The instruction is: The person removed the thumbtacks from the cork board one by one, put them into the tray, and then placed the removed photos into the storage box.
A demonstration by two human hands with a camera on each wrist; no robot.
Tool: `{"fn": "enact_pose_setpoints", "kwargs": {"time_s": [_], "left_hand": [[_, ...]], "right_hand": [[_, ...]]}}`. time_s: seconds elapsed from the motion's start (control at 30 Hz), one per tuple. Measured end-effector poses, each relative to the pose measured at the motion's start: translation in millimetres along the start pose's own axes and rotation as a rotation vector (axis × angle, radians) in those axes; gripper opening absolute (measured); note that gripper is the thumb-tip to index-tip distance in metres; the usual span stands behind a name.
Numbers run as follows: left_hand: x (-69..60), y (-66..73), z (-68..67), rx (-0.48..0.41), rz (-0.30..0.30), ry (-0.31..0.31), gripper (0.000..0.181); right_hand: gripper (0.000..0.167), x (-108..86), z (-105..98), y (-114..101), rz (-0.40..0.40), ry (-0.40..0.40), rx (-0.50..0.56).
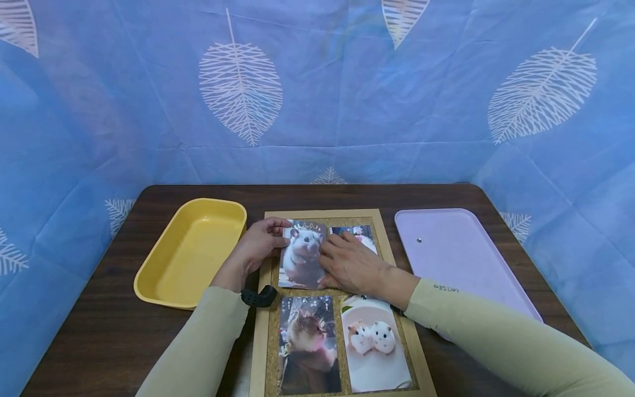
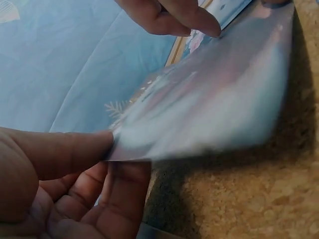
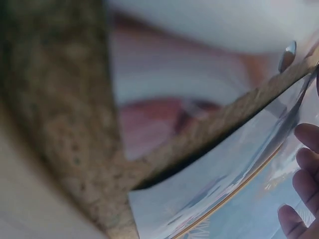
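Held photo: a glossy upright-format photo card of a white hamster-like animal with a small crown (image 1: 301,251), over the upper-left part of the cork board with a pale wooden frame (image 1: 261,342).
Card's long axis: runs near to far, roughly in line with the board's long sides.
Card's height: the left wrist view shows its left end raised, casting a shadow on the cork.
Left hand: the left hand (image 1: 263,240) pinches the card near the far left corner, thumb above and fingers beneath; the card lies to its right.
Right hand: the right hand (image 1: 354,264) sits at the opposite edge, fingers bent and thumb near the near right corner; whether it grips the card or a pin, I cannot tell. The card lies to its left.
Nearer hand: neither clearly; the card spans between both, so its squareness seems to depend on the two together.
Card's neighbours: the dark photo card of a brownish animal (image 1: 310,344) lies just below, nearer the person; the dark-topped photo card with pink and white (image 1: 366,241) lies right, partly under the right hand.
Small silver pin (image 1: 419,240): on the pale purple tray (image 1: 466,259), right of both hands.
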State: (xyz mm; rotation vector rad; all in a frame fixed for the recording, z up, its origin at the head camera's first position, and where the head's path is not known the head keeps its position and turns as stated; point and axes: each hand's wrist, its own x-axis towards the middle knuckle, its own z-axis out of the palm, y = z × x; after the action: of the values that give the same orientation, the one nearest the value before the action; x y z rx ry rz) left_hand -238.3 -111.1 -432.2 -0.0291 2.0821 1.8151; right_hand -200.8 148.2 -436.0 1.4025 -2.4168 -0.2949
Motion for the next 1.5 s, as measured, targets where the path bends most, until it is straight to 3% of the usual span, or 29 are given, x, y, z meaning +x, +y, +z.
{"fn": "enact_pose_setpoints", "kwargs": {"time_s": [0.27,0.6,0.83,1.27,1.5], "left_hand": [[-2.8,4.0,-5.0,-0.038,0.030,0.032,0.043],[-6.7,10.2,-15.4,-0.007,0.083,0.016,0.043],[-11.8,12.2,-21.9,-0.007,0.102,-0.003,0.043],[-22.3,19.8,-32.7,0.034,0.123,0.001,0.046],[-33.8,28.7,-46.2,0.058,0.137,0.010,0.048]], "right_hand": [[0.050,-3.8,-2.8,2.9,0.017,0.014,-0.003],[0.045,-19.2,-14.9,12.1,0.049,0.043,0.002],[0.046,-36.8,-18.2,16.0,0.092,0.051,0.010],[0.055,-72.6,-11.1,16.2,0.192,0.021,0.132],[0.060,-86.8,-8.2,13.4,0.201,0.009,0.138]]}}
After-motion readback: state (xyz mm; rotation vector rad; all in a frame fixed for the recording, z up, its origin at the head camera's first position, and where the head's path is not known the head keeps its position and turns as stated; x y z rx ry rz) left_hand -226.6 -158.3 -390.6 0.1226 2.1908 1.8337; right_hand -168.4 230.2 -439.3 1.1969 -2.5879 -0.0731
